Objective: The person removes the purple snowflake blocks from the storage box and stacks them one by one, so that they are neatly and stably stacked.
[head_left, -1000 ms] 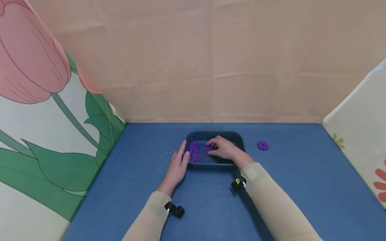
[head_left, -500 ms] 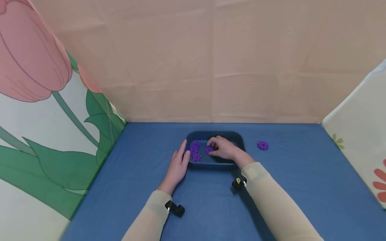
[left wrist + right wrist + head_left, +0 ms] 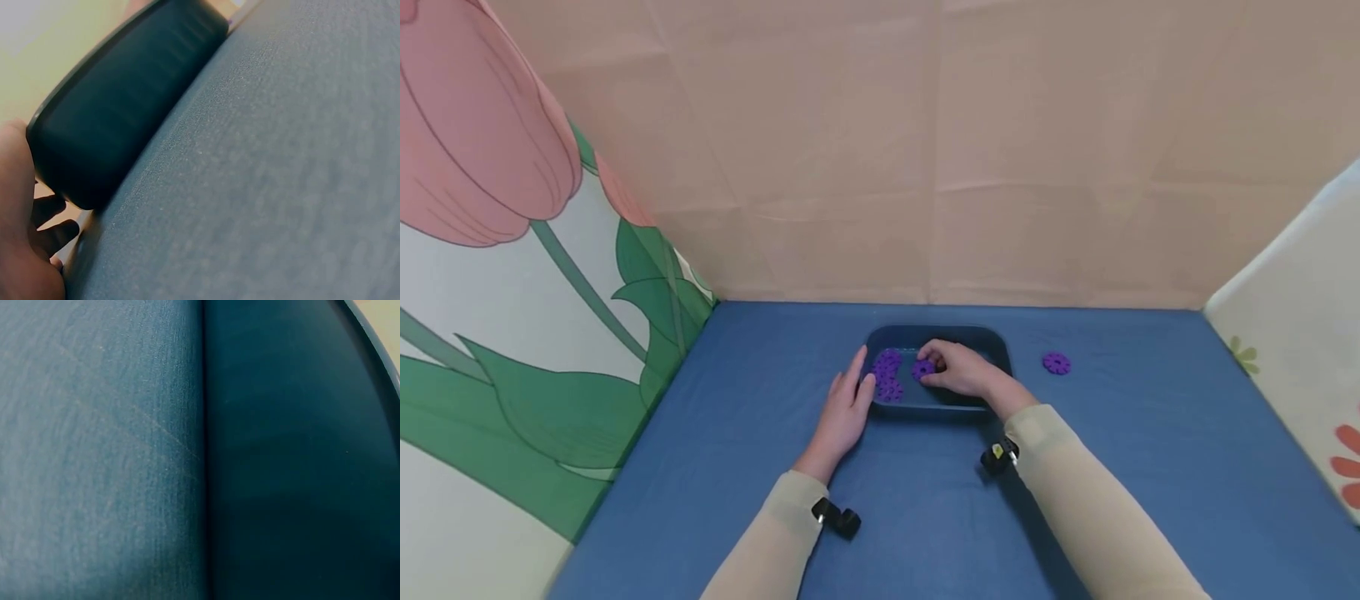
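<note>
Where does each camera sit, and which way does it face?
Head: on the head, facing forward and down at the tray, purple discs, blue tabletop; left hand, right hand, sleeves show.
Left wrist: on that wrist, facing the tray's outer wall; part of the left hand shows.
Right wrist: on that wrist, facing the tray's outside; no hand shows.
Wrist views share tray and tabletop.

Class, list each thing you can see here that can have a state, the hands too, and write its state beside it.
Tray: upright, open on top, holding purple discs.
Bunched discs: inside, at the left end.
Gripped disc: inside, apart from the bunch.
Loose disc: outside, lying flat on the table.
Left hand: fingers extended, against the tray's left end.
Right hand: fingers curled, on the gripped disc.
</note>
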Motion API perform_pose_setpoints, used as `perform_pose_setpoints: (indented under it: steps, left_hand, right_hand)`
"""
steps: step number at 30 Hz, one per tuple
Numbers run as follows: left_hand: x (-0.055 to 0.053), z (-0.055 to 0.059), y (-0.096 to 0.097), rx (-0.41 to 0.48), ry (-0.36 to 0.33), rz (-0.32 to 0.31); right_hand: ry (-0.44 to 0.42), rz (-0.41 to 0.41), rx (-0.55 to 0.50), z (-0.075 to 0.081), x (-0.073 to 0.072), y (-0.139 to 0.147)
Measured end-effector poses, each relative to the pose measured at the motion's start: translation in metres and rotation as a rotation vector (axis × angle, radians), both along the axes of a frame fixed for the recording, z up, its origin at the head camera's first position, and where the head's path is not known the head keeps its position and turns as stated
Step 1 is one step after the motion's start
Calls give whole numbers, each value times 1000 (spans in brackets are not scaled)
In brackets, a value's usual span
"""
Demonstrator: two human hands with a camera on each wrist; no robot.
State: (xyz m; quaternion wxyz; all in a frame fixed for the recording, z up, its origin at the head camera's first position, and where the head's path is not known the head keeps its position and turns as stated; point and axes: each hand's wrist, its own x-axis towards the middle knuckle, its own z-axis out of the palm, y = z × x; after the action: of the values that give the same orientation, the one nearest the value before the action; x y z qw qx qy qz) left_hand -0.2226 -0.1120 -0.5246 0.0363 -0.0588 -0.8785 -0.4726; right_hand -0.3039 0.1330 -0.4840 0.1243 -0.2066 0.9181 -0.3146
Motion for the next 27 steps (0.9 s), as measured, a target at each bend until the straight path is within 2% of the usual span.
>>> perform_pose_setpoints:
  steps: [14, 21, 27]
  left_hand:
    - [-1, 0, 0, 14, -16, -1]
    - [-2, 0, -1, 4, -11, 6]
    - [-2, -1, 0, -7, -11, 11]
  right_hand:
    - [8, -26, 77, -1, -5, 1]
    - [-5, -62, 57, 3, -3, 1]
    - [16, -84, -7, 8, 1, 4]
